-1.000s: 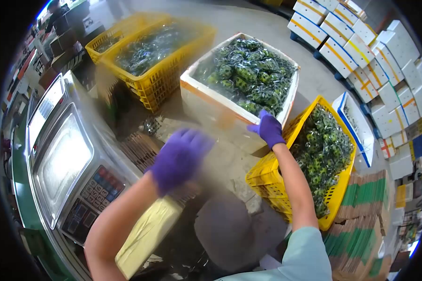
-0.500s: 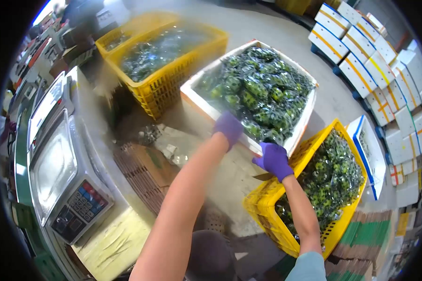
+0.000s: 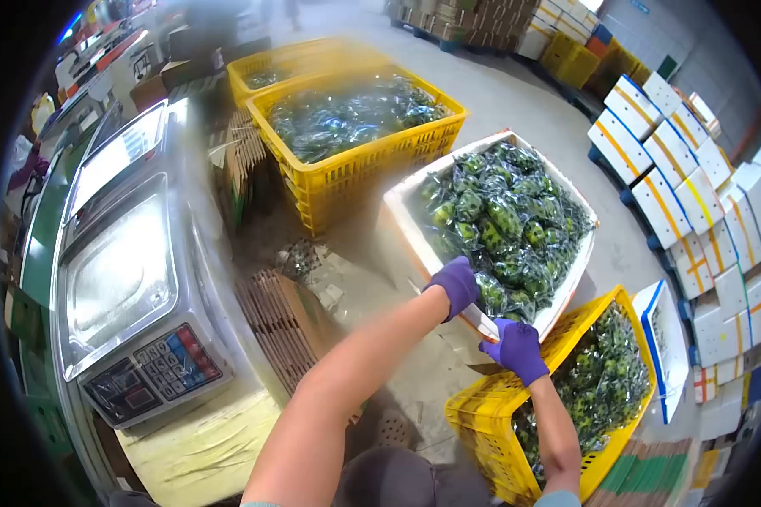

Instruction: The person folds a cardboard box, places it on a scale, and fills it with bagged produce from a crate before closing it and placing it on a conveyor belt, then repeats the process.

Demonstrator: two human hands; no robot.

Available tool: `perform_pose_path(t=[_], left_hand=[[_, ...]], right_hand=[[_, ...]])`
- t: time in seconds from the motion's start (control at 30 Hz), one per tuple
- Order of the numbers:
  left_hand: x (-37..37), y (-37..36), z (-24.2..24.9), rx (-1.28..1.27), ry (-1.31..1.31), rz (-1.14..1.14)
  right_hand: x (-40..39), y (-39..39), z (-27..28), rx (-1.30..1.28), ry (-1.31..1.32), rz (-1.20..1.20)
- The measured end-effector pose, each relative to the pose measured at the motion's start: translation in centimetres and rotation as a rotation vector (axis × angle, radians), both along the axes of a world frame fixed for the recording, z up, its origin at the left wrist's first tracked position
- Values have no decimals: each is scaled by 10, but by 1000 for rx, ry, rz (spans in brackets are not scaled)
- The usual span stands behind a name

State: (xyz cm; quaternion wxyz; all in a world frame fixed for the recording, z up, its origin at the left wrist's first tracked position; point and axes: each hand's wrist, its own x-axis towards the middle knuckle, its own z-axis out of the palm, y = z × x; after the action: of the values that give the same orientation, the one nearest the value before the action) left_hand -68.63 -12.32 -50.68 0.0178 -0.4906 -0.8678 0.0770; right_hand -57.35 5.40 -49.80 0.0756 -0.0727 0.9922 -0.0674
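Observation:
Both my hands wear purple gloves and are at the near side of a white foam box (image 3: 408, 224). Green produce (image 3: 503, 232) wrapped in clear film fills that box. My left hand (image 3: 454, 287) has its fingers curled over the near rim. My right hand (image 3: 518, 349) grips the rim by the near right corner, thumb pointing left. A thin, dark, blade-like sliver (image 3: 484, 368) shows just below it; I cannot tell whether this hand holds it. Under my right forearm stands a yellow crate (image 3: 482, 414) with more wrapped green produce (image 3: 596, 380).
Left is a scale (image 3: 152, 363) with a metal pan and keypad. Behind the foam box stand yellow crates (image 3: 372, 165) of wrapped produce. Flattened cardboard (image 3: 283, 317) leans beside the scale. White boxes (image 3: 685, 215) are stacked at right, with a blue-edged white lid (image 3: 664, 346) nearer.
My left hand has come onto the near rim, closer to my right hand. My right hand stays at its corner. The whole view has shifted, with the boxes now lower and further right.

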Motion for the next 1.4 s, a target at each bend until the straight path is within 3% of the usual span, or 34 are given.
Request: perform_pose_path(t=[0.43, 0.77, 0.83, 1.03, 1.13, 1.27, 1.37, 1.4], left_hand=[[9, -15, 0, -57, 43, -65], [69, -66, 7, 26, 27, -154], [79, -76, -14, 86, 97, -143], [117, -115, 22, 10, 16, -284], [127, -122, 17, -42, 52, -249], [140, -118, 20, -86, 9, -22], [177, -159, 66, 117, 229, -30], [194, -182, 92, 71, 161, -33]], right_hand=[[15, -19, 6, -29, 24, 42], [75, -56, 3, -41, -44, 53], [89, -63, -1, -110, -9, 144], [129, -93, -1, -171, 15, 191], [141, -101, 3, -179, -25, 164], [140, -105, 9, -96, -72, 39], [149, -112, 30, -214, -16, -60], [155, -113, 37, -267, 86, -68]])
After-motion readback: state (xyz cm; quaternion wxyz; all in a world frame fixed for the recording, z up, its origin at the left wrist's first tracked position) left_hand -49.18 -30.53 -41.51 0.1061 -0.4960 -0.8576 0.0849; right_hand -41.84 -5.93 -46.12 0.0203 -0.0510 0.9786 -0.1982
